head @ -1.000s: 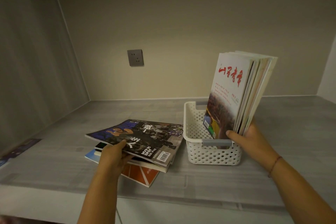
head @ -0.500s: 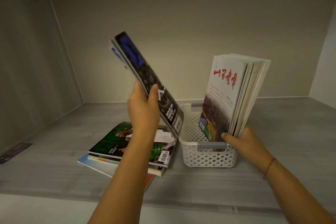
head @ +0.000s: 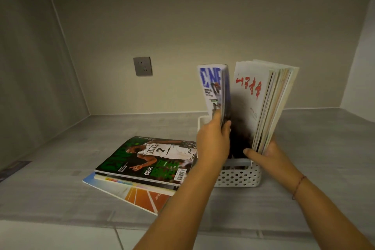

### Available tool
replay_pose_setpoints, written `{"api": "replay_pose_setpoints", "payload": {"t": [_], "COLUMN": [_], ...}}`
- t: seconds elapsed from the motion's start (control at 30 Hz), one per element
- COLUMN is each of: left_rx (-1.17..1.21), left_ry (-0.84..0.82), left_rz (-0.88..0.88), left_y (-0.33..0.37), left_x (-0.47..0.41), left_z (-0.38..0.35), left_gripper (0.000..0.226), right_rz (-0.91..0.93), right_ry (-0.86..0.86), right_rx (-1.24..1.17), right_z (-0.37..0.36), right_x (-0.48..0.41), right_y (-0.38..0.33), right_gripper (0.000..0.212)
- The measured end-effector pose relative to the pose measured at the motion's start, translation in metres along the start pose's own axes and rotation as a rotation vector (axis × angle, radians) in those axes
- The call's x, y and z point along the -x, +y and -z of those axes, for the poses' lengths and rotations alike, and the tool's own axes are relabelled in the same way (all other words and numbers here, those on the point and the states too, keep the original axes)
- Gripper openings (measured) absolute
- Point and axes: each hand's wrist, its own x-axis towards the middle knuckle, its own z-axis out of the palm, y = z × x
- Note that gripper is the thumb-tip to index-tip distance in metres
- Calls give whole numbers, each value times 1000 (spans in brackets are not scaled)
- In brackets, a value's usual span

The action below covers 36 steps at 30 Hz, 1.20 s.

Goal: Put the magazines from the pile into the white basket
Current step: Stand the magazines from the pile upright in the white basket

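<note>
My left hand (head: 213, 142) grips a dark basketball magazine (head: 215, 89) upright, its lower end down inside the white basket (head: 237, 176). Just right of it, several magazines stand in the basket, the front one white with red lettering (head: 250, 95); my right hand (head: 265, 154) holds this bunch at its lower edge and leans it to the right. On the grey surface left of the basket lies the pile (head: 142, 170), topped by a green basketball magazine, with a blue and orange one at the bottom.
The grey surface (head: 81, 205) sits in an alcove with walls at the left, back and right. A grey wall socket (head: 142, 66) is on the back wall. Something dark and flat (head: 12, 168) lies at the far left edge.
My left hand lifted the dark magazine off the pile, swung it right and stood it in the basket beside the held bunch. The green magazine is now the pile's top.
</note>
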Motion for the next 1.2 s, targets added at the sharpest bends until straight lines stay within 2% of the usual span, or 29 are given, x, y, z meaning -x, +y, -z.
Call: {"api": "replay_pose_setpoints", "payload": {"t": [0.07,0.23,0.33,0.47,0.6,0.73,0.87,1.0,1.07,1.2], "left_rx": [-9,176,222,216,183,196,288,284,278,195], "left_ry": [-70,-195,-219,-242,-160,-74,-35,-7,-45,-295], "left_rz": [-29,-87,-80,-83,-95,-63,-64,-119,-148,-142], "left_y": [1,6,3,0,2,-1,-1,-2,-4,-4], "left_x": [4,13,16,15,16,18,21,26,26,25], "left_z": [-6,-16,-19,-21,-20,-19,-23,-27,-26,-18], "left_gripper": [36,41,44,39,22,24,21,25,29,48], "right_rz": [12,27,33,22,13,2,-6,26,30,9], "right_ry": [-16,-47,-54,-38,-30,-37,-37,-7,-9,-28], "right_rx": [-28,-58,-60,-77,-88,-58,-64,-101,-114,-102], "right_z": [1,3,3,2,2,3,3,0,-1,0], "right_x": [0,1,0,0,1,1,1,2,2,0], "right_y": [-1,-7,-6,-6,-7,-4,-4,-9,-10,-6], "right_gripper": [82,103,99,107,110,102,106,110,109,113]}}
